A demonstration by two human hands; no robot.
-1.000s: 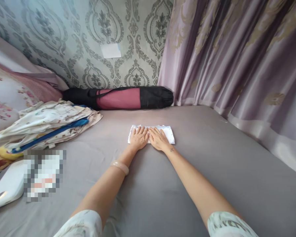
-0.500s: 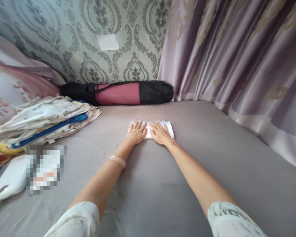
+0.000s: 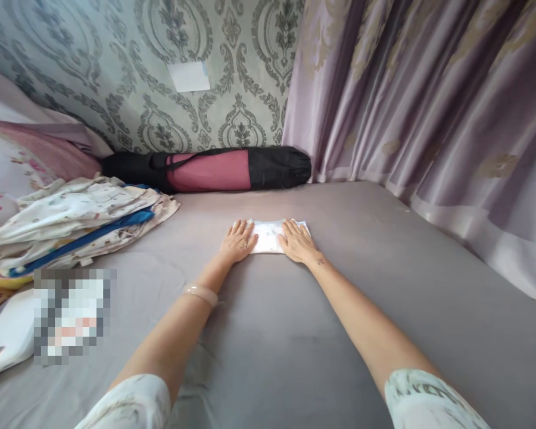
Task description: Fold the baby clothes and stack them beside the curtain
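A small folded white cloth [image 3: 268, 237] with a faint print lies flat on the grey bed sheet [image 3: 268, 333]. On its left end rests my left hand [image 3: 240, 241], palm down with the fingers stretched forward. My right hand [image 3: 298, 241] lies flat over the right end in the same way. The middle of the cloth shows between the two thumbs, while its ends are partly hidden under my hands. Neither hand grips anything.
Along the wall lies a long black and pink bag [image 3: 208, 170]. Rumpled clothes [image 3: 84, 220] are heaped at the left, with a white device [image 3: 15, 330] and a blurred-out item [image 3: 75, 316] nearer me. Purple curtains [image 3: 384, 89] hang at the right.
My hands have slid apart toward the two ends of the cloth, uncovering its middle. Both stay flat. The view has shifted slightly.
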